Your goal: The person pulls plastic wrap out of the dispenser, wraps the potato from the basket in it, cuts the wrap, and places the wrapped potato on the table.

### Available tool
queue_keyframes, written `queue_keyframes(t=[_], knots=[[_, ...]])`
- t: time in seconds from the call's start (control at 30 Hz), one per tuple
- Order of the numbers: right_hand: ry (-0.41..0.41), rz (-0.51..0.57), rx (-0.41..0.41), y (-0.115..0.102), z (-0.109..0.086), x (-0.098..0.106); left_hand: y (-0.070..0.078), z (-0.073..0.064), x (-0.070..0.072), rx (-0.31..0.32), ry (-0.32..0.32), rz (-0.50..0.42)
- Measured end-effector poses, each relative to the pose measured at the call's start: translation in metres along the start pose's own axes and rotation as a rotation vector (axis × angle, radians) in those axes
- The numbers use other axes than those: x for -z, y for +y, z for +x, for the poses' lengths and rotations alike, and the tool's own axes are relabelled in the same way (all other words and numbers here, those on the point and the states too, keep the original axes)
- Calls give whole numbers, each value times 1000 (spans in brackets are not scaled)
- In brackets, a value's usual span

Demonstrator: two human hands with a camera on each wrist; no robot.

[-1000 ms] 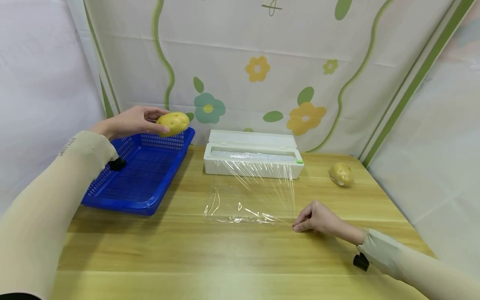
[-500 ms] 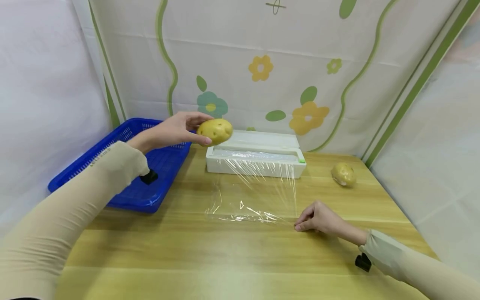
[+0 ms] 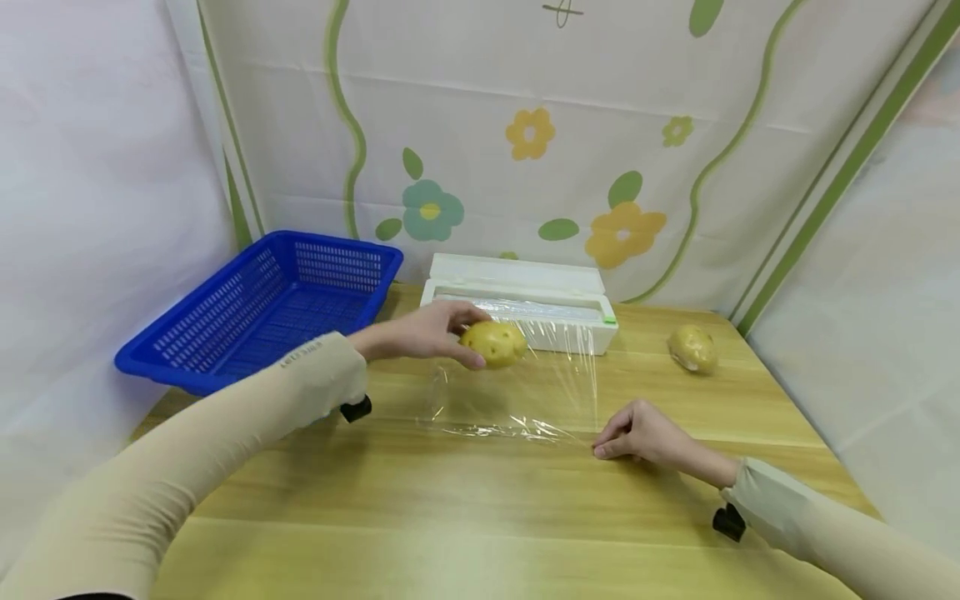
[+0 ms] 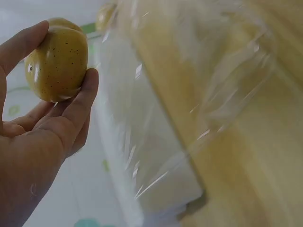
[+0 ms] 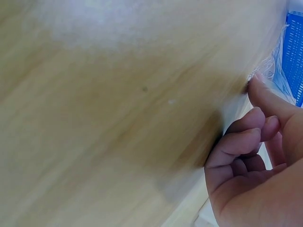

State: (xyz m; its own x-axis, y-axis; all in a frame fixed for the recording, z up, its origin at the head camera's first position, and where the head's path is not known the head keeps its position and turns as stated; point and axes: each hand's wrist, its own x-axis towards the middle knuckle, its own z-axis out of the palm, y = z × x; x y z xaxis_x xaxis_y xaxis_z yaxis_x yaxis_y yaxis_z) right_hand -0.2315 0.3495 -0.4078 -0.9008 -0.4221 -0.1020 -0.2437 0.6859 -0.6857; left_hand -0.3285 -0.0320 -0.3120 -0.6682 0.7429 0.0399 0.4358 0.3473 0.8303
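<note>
My left hand grips a yellow potato between thumb and fingers, above the stretched plastic wrap. In the left wrist view the potato is held at the fingertips. The clear wrap runs from a white dispenser box with its lid raised toward the front of the table. My right hand pinches the wrap's near right corner at the tabletop. The right wrist view shows its thumb on the edge of the film, the other fingers curled.
A blue slotted basket stands at the left, no potato visible in it. Another potato, with a shiny surface, lies at the right back of the wooden table. A flowered cloth hangs behind.
My left hand has carried the potato from above the basket rightward and down to over the wrap. The right hand has kept its pinch on the corner. The head view has shifted slightly.
</note>
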Motion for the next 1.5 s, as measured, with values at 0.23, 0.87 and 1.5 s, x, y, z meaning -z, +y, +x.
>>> queue_keyframes(t=[0.23,0.87,1.5], knots=[[-4,18,-12,1,1,3,-22,17,-42,-32,-66,29],[0,21,-4,0,4,3,-42,19,-69,14,-164,66],[-159,28,204,-12,8,14,-47,-13,-72,1,34,175]])
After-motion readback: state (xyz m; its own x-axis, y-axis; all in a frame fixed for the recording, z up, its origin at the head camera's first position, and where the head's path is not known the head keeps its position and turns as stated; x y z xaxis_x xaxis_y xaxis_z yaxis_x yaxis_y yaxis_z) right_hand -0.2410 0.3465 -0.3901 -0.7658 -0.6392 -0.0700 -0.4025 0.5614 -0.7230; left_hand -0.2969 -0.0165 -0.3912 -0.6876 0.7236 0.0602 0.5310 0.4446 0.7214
